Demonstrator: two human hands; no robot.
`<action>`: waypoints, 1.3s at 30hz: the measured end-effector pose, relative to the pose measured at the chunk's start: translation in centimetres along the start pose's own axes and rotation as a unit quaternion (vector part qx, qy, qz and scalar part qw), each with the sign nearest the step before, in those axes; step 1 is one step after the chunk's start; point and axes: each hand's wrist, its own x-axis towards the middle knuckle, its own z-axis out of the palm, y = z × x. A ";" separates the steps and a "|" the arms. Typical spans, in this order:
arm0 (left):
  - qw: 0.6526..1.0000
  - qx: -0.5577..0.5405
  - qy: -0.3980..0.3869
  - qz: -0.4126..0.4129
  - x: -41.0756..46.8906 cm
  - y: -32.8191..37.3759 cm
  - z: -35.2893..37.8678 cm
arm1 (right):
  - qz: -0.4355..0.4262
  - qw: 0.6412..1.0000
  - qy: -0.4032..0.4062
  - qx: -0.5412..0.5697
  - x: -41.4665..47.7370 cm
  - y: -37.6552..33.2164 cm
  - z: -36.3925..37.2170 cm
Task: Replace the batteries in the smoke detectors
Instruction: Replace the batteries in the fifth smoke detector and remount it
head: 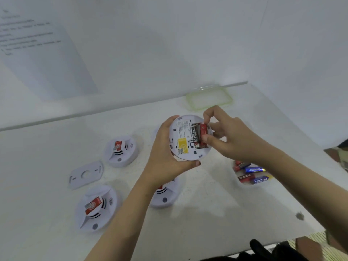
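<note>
**Hands.** The left hand [165,159] grips the round white plastic smoke detector [180,136] by its rim, fingers curled over the far edge and thumb on the near edge. The detector's back face is turned up and it is raised off the white worktop [207,213]. The right hand [231,136] pinches a red cylindrical battery [203,129] between thumb and forefinger at the right-hand slot of the open compartment. A black-labelled battery [195,136] sits in the slot just beside it. It cannot be told whether the red cell is going in or coming out.

**Assessment.** The step in hand is seating or lifting this one cell.
- The left hand should hold the housing level and steady.
- The cell is best tipped against the spring end first, then pressed flat.
- Polarity needs checking against the compartment marks, which are too small to read here.
- The likely fault is the cell springing out or slipping from the pinch.

**Surroundings.**
- A cluster of loose red and blue batteries [250,174] lies near the right forearm.
- Three further white detectors [122,151] rest face up on the left, with a white mounting plate [85,175] among them.
- A clear green-rimmed lid [209,98] lies at the back.
</note>
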 end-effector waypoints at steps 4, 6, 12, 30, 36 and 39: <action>1.000 0.002 0.011 0.007 1.0 0.3 1.6 | -0.004 1.000 0.010 0.029 -0.5 1.3 -1.3; 1.000 0.005 0.016 0.012 1.5 0.7 2.3 | -0.005 0.999 0.031 0.026 -0.7 2.1 -1.7; 1.000 0.004 0.004 0.016 2.5 0.5 4.8 | -0.028 0.991 0.128 -0.031 -1.7 4.4 -3.1; 0.999 0.028 0.024 -0.015 3.7 0.3 7.7 | -0.016 0.995 0.027 -0.094 -6.4 9.1 -5.9; 0.999 0.044 -0.007 0.002 4.0 0.6 8.4 | -0.051 0.971 0.041 -0.228 -4.2 8.4 -6.6; 0.998 0.057 -0.021 0.007 4.1 0.7 8.5 | -0.063 0.963 0.016 -0.260 -3.6 8.2 -6.8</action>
